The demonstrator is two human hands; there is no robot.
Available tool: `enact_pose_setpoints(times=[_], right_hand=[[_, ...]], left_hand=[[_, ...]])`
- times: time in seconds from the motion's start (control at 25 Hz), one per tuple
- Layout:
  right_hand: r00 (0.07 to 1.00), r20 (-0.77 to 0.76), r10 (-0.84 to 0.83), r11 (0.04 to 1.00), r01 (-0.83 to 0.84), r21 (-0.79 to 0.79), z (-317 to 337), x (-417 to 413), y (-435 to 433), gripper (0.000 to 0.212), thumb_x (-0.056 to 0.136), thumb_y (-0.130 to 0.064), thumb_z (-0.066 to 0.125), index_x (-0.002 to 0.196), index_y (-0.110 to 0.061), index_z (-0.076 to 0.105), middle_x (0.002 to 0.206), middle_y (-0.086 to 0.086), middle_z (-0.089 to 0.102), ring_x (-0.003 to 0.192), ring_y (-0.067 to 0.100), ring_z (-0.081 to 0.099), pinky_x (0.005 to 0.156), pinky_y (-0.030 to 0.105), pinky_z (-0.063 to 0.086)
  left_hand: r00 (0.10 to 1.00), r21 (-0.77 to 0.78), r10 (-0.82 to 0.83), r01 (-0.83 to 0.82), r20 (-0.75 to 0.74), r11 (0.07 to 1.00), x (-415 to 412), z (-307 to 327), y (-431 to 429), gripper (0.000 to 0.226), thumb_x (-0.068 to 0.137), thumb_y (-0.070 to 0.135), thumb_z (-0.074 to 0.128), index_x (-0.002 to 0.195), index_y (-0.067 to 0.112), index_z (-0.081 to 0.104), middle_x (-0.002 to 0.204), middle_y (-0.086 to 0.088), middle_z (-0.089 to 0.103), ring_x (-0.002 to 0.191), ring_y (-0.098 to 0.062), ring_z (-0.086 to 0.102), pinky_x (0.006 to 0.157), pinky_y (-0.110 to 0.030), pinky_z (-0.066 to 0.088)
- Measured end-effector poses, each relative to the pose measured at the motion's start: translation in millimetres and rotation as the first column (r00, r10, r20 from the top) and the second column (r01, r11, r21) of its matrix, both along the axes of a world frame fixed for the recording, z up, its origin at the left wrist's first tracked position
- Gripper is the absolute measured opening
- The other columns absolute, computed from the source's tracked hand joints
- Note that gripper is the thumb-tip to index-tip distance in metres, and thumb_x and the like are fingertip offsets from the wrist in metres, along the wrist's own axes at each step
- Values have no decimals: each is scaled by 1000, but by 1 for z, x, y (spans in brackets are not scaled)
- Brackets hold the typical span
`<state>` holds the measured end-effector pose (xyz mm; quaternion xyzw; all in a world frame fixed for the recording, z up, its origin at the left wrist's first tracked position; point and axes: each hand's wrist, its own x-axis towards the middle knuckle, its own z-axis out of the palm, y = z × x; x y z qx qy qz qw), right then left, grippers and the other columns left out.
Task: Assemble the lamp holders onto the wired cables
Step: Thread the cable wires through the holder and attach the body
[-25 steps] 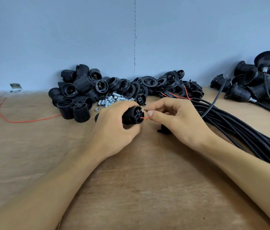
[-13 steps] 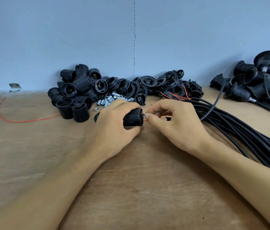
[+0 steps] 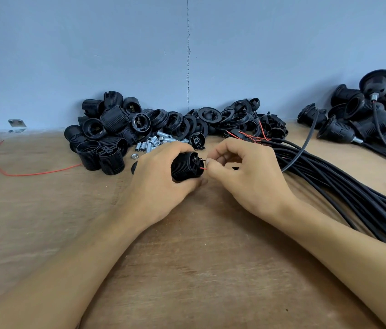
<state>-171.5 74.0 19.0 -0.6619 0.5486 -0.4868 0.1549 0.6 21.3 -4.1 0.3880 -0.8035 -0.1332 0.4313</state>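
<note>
1. While the left hand (image 3: 161, 184) curls its fingers (image 3: 194, 185) round a holder (image 3: 183, 168) at the middle of the table (image 3: 187, 269), the right hand (image 3: 246, 179) pinches a red wire (image 3: 203, 169) at the holder's end.
2. Cables (image 3: 341, 186) lie toward the right edge; spare holders (image 3: 106, 134) heap at the back edge.

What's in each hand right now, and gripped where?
Left hand grips a black lamp holder around its ribbed barrel. Right hand pinches the red wire near its tip, at the holder's terminal end.

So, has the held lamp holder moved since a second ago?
No: the lamp holder stays just in front of the loose black cap.
</note>
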Motion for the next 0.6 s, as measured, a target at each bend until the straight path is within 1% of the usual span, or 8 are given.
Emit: enact_pose_setpoints(times=[0.08, 0.2, 0.28, 0.4, 0.6], right_hand=[[999, -39, -14, 1000, 13, -28, 0, 1, 1, 13, 82, -15, 73, 74, -25, 69, 62, -18, 65, 53, 0, 54, 56, 7, 39], [988, -138, -63, 994, 49, -101, 0, 1, 0, 10, 80, -15, 74, 75, -23, 69, 65, -12, 65, 71, 4, 59, 65, 7, 39], [976, -199, -85, 987, 55, -151, -1, 2, 0, 7, 80, -13, 73, 78, -19, 69, 69, -10, 63, 77, 6, 57, 70, 6, 38], [964, -247, -102, 978, 51, -203, -2, 1, -1, 6, 80, -9, 73, 79, -14, 69, 70, -6, 62, 75, 8, 54, 71, 9, 38], [954, -282, -98, 973, 32, -228, -3, 1, -1, 6, 79, -5, 72, 79, -10, 68, 71, -4, 60, 73, 10, 52, 70, 13, 39]], left_hand=[[1000, -5, 1, -1, 3, 1000, 0, -1, 0, 38, 72, 40, 85, 105, 29, 69, 96, 16, 69, 94, -2, 62, 82, -12, 44], [1000, -31, 3, -3, 17, 1000, 1, -1, 0, 37, 72, 37, 86, 104, 27, 69, 94, 16, 67, 92, 0, 59, 80, -6, 40], [1000, -53, -8, 9, 26, 999, 0, -1, 0, 38, 72, 44, 80, 103, 25, 70, 93, 15, 66, 89, 0, 57, 80, -5, 39], [999, -69, -12, 14, 40, 998, -1, 0, 1, 47, 70, 56, 64, 103, 23, 70, 93, 14, 65, 89, 0, 55, 81, -3, 37], [998, -72, -12, 17, 64, 997, 0, -1, 0, 48, 71, 57, 61, 104, 24, 70, 94, 14, 65, 86, 0, 55, 80, -5, 37]])
